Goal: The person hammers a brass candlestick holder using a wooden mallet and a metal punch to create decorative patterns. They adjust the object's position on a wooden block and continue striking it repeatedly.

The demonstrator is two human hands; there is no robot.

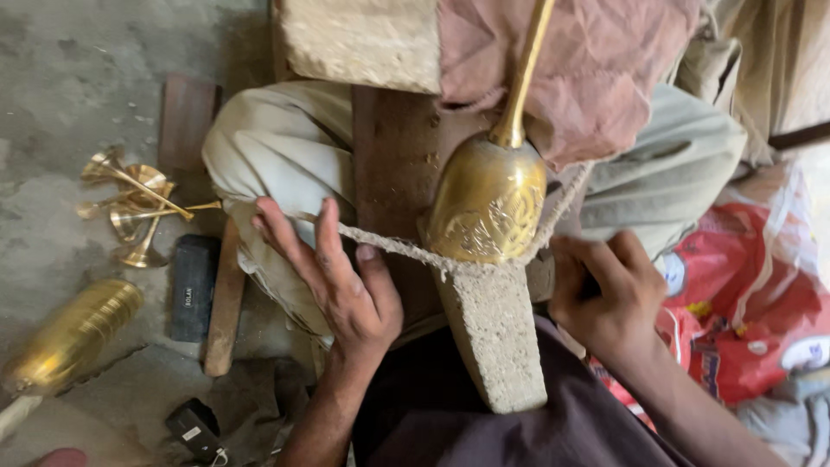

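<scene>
A brass goblet-shaped piece (486, 207) with an engraved bowl and a long stem lies on a rough stone block (497, 342) between my knees. A coarse rope (406, 251) runs across the bowl's lower edge. My left hand (341, 281) rests on the rope at the left, fingers spread, thumb pressing the rope. My right hand (605, 294) is closed in a fist at the right where the rope's other end disappears; what it grips is hidden.
Several small brass goblets (134, 203) lie in a heap on the concrete floor at left. A larger ribbed brass piece (73, 333) lies lower left. A wooden stick (223, 303), a dark block (192, 285), a pink cloth (588, 60) and a red plastic bag (743, 294) surround me.
</scene>
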